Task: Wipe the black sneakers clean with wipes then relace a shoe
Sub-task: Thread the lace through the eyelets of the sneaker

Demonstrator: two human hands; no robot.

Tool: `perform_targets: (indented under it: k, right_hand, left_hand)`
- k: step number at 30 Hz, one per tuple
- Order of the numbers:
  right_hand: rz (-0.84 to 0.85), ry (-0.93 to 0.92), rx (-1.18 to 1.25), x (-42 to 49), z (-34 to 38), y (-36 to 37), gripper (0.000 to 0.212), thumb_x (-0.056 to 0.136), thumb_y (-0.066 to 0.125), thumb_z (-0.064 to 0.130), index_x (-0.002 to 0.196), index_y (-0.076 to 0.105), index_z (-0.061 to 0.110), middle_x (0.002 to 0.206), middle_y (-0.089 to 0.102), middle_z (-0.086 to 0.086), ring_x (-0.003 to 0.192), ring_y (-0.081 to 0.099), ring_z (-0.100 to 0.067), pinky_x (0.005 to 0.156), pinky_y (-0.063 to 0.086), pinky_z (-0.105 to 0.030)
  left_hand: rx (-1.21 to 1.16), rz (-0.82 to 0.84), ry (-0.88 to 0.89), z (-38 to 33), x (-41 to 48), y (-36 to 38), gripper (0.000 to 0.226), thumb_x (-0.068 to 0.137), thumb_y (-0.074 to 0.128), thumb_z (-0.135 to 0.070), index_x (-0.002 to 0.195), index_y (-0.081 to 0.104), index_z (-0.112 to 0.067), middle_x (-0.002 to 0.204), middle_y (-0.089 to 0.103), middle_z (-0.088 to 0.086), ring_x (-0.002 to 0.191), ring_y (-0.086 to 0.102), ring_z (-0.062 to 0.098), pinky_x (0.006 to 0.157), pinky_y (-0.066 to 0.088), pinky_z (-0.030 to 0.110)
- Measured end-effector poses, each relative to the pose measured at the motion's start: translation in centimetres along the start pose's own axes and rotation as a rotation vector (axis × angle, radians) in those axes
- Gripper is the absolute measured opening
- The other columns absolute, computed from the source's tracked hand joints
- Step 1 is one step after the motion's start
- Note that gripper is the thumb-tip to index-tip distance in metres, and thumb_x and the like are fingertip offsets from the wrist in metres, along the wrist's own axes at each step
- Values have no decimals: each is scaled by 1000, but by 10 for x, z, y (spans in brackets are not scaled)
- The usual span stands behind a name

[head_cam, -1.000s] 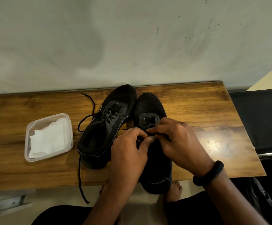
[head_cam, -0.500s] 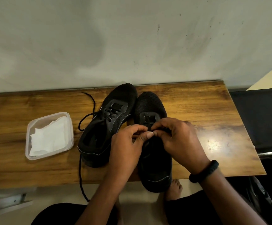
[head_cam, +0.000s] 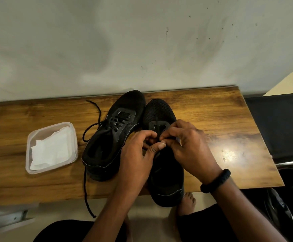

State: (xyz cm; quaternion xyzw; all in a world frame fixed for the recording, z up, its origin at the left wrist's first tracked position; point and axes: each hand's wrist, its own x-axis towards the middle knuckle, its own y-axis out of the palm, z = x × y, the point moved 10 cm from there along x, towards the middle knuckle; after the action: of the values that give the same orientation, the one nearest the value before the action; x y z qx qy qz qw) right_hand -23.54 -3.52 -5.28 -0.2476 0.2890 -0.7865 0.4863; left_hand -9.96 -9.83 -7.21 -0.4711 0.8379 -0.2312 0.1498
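Note:
Two black sneakers stand side by side on a wooden table, toes toward the wall. The left sneaker is laced, and its loose lace hangs over the table's front edge. The right sneaker lies under both hands, its heel past the table edge. My left hand and my right hand meet over its eyelet area, fingers curled, pinching a thin black lace between them. Most of that lace is hidden by the fingers.
A clear plastic tub with white wipes sits on the table's left part. A wall rises right behind the table. A dark seat stands to the right. A bare foot rests on the floor below the right sneaker.
Both hands have shifted a little toward the toe of the right sneaker while still pinching the lace. The shoes and the tub have stayed put.

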Motion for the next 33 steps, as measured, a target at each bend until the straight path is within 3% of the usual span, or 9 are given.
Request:
perform_targets:
  k: [6, 8, 11, 14, 16, 20, 24, 30, 33]
  right_hand:
    - [-59, 138, -7, -4, -4, -10, 23, 80, 73, 37, 102, 69, 36, 105, 57, 13, 105, 58, -15, 87, 50, -58]
    - [-86, 183, -15, -7, -6, -20, 23, 79, 79, 31, 99, 69, 33, 104, 57, 11, 103, 58, -15, 87, 50, -55]
    - [-63, 202, -20, -12, -9, -37, 11, 82, 80, 20, 85, 71, 27, 90, 64, 11, 91, 63, -10, 79, 54, -37]
    - [91, 227, -32, -17, -1, -29, 9, 85, 76, 22, 81, 73, 28, 77, 69, 13, 79, 63, 0, 72, 55, -27]
    - [141, 222, -81, -20, 7, -18, 7, 84, 76, 31, 79, 71, 29, 75, 68, 14, 75, 62, 0, 66, 53, -26]
    - [118, 195, -243, -23, 21, -10, 26, 80, 73, 54, 84, 66, 29, 82, 63, 12, 76, 61, -9, 66, 53, -30]
    - [82, 152, -332, -23, 35, -12, 16, 87, 69, 40, 94, 63, 27, 90, 59, 10, 80, 57, -13, 80, 52, -35]
    - [53, 184, -298, -22, 34, -15, 4, 86, 67, 26, 89, 64, 27, 80, 65, 8, 73, 62, -17, 71, 54, -37]
    - [47, 144, -333, -23, 39, -13, 5, 86, 68, 24, 89, 67, 28, 83, 64, 9, 73, 62, -17, 78, 54, -39]
  left_hand:
    - [66, -4, 83, -7, 0, 0, 22, 91, 68, -39, 105, 71, -23, 97, 64, -15, 89, 61, 0, 75, 49, 12]
    - [87, 6, 115, -10, 1, 1, 21, 92, 67, -39, 103, 71, -22, 97, 64, -15, 90, 61, 1, 75, 48, 11]
    - [108, 27, 123, -9, 4, 3, 20, 93, 65, -39, 100, 70, -21, 96, 62, -15, 88, 60, 3, 74, 48, 13]
    - [141, 63, 103, -6, 7, 8, 24, 96, 58, -42, 99, 68, -20, 95, 58, -14, 86, 57, 3, 70, 44, 15]
    - [145, 79, 84, -3, 8, 10, 23, 98, 57, -41, 97, 66, -20, 94, 56, -14, 85, 57, 2, 69, 43, 15]
    - [36, 92, 3, 6, 10, 8, 22, 96, 62, -41, 95, 70, -21, 93, 65, -10, 85, 63, 3, 74, 53, 21]
    - [-84, 135, -120, 17, 8, 9, 23, 94, 65, -45, 96, 75, -24, 86, 74, -11, 82, 68, 0, 74, 56, 21]
    - [-144, 146, -174, 22, 8, 11, 25, 94, 65, -46, 98, 76, -24, 87, 76, -9, 85, 70, 2, 78, 59, 28]
    - [-147, 145, -189, 24, 9, 11, 26, 93, 66, -47, 97, 77, -24, 87, 76, -8, 86, 71, 3, 80, 61, 33]
